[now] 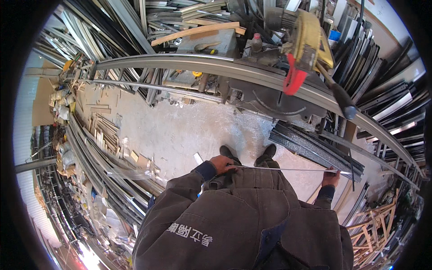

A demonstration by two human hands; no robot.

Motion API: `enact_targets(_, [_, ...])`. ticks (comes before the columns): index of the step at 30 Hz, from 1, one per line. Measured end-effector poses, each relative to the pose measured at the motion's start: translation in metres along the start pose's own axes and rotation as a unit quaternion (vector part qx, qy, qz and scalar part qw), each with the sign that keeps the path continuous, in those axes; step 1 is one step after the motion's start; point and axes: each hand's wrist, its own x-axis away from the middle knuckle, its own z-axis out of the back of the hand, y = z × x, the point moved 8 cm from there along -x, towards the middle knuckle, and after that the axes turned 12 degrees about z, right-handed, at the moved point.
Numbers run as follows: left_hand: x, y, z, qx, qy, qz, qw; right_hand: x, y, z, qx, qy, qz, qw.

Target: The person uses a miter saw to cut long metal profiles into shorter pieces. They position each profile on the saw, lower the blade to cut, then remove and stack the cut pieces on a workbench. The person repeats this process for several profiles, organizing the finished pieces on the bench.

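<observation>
Thin strip (292, 169) crosses in front of the person's thighs (265, 181): the left hand (222, 165) is clamped near one end, the right hand (331, 178) (near the dark bars (310, 145)) near the other, well apart. If either grip loosens, the strip could perhaps bend or slip.

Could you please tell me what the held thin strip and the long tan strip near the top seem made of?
Thin strip: perhaps smooth bare metal, as it looks pale grey and straight, but plastic is possible.
Tan strip: probably matt, unpainted wood, judging by its warm colour and lack of shine.
</observation>
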Motion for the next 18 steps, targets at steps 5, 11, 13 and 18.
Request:
enact_targets(5, [0.033,-0.061,0.0,0.051,-0.025,0.022,0.998,0.042,0.078,-0.016,-0.001,-0.041,-0.05,0.998])
enact_targets(11, [0.09,-0.189,0.001,0.121,-0.017,0.121,0.985,0.147,0.22,-0.062,0.35,-0.191,-0.177,0.9])
enact_targets(13, [0.107,-0.231,0.004,0.142,0.03,0.184,0.972,0.198,0.266,-0.099,0.444,-0.306,-0.189,0.821])
enact_targets(18, [0.127,-0.289,0.013,0.267,0.191,0.194,0.925,0.356,0.346,-0.247,0.526,-0.603,-0.036,0.598])
